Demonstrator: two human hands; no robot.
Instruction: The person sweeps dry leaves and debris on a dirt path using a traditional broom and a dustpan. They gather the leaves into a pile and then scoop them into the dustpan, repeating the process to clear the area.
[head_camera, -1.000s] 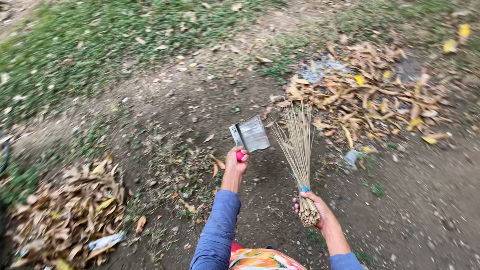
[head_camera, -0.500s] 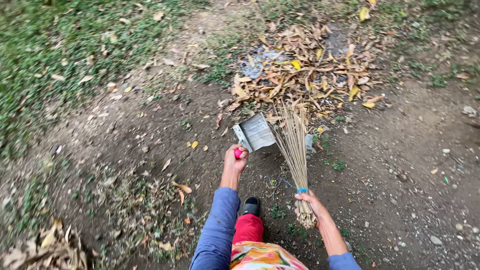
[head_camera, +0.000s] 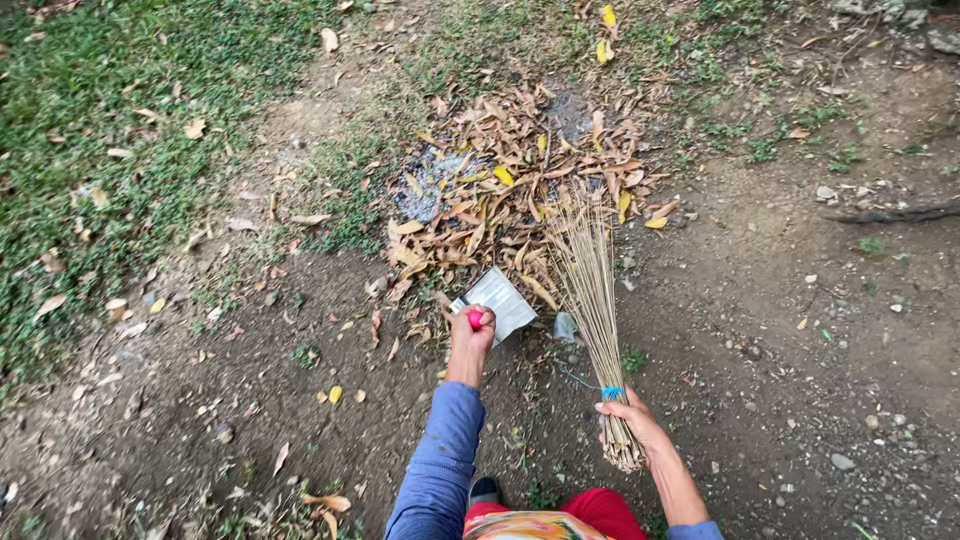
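My left hand (head_camera: 470, 337) grips the pink handle of a grey metal dustpan (head_camera: 499, 301), held out just short of a pile of dry brown leaves (head_camera: 510, 190). My right hand (head_camera: 630, 418) is closed around the bound lower end of a stick broom (head_camera: 592, 300) tied with blue string. The broom's thin straw tips fan out over the near right edge of the leaf pile. The dustpan sits to the left of the broom, nearly touching the leaves. Both sleeves are blue.
Bare dirt ground (head_camera: 780, 330) with small stones lies all around me. Grass (head_camera: 90, 120) covers the upper left. A fallen stick (head_camera: 890, 213) lies at the right. A dark shoe (head_camera: 485, 490) and red clothing (head_camera: 600, 508) show at the bottom.
The leaf pile has come closer and more central in view as I moved toward it. The dustpan and broom now reach its near edge. Both hands keep their hold.
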